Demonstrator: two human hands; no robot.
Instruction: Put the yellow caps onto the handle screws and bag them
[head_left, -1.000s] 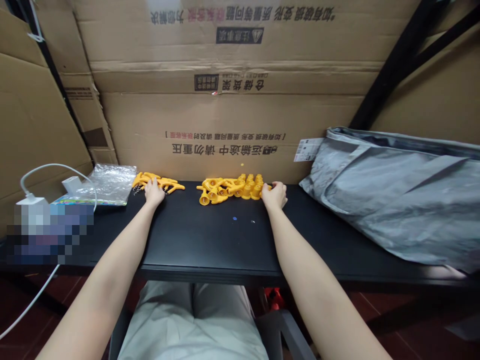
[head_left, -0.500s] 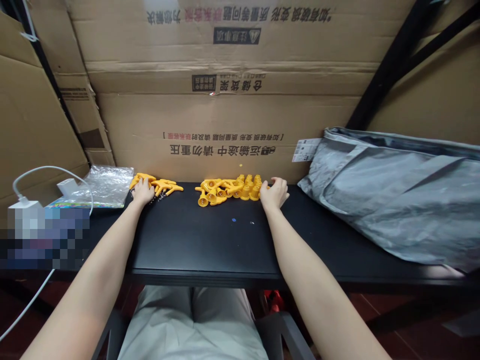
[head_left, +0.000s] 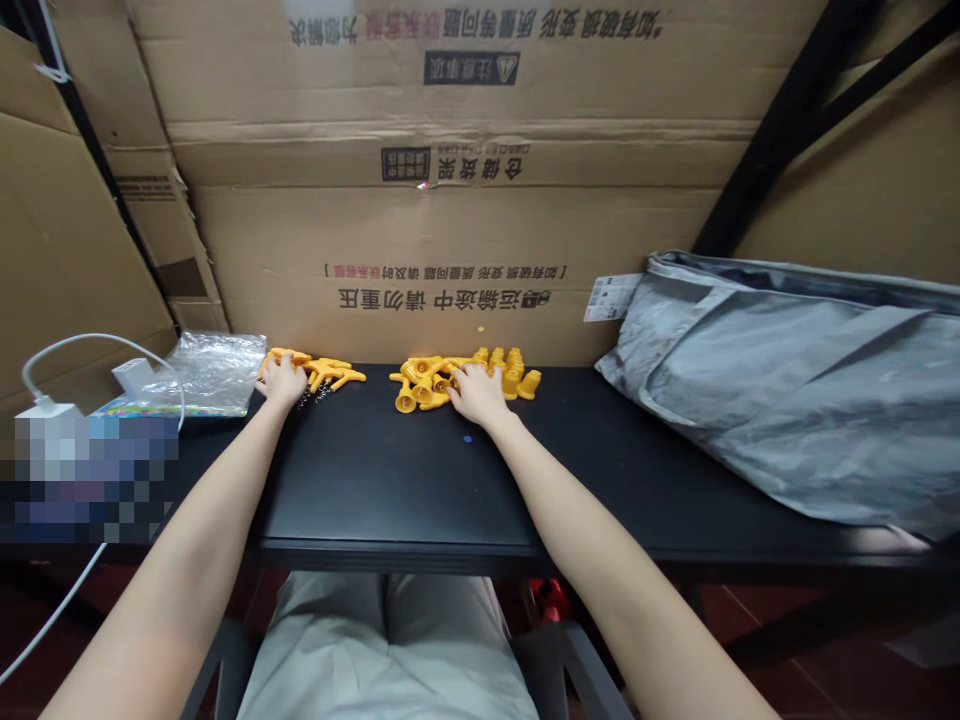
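At the back left of the black table, my left hand [head_left: 285, 381] rests on a small pile of yellow plastic handles [head_left: 339, 375]. Its fingers are apart and bent down over the pieces; the fingertips are partly hidden. Thin metal spirals [head_left: 324, 388] stick out below these handles. My right hand [head_left: 480, 393] reaches into the middle heap of yellow pieces, fingers spread, nothing visibly gripped. Left of it lie yellow pieces with hollow bell-shaped ends [head_left: 406, 402]. On its right side stand several yellow stepped caps [head_left: 513, 382], with one tilted cap [head_left: 529, 384] at the end.
A cardboard wall [head_left: 450, 220] closes off the back. On the right slumps a grey fabric bag [head_left: 780, 390]. Clear plastic packaging [head_left: 217, 370], a white charger [head_left: 135, 376] and a white cable [head_left: 105, 337] lie at left. A blue dot [head_left: 467, 439] marks the table.
My right hand has moved left, from the right end of the caps to the middle of the yellow heap. A tilted cap now shows at the right end. My left hand has barely moved.
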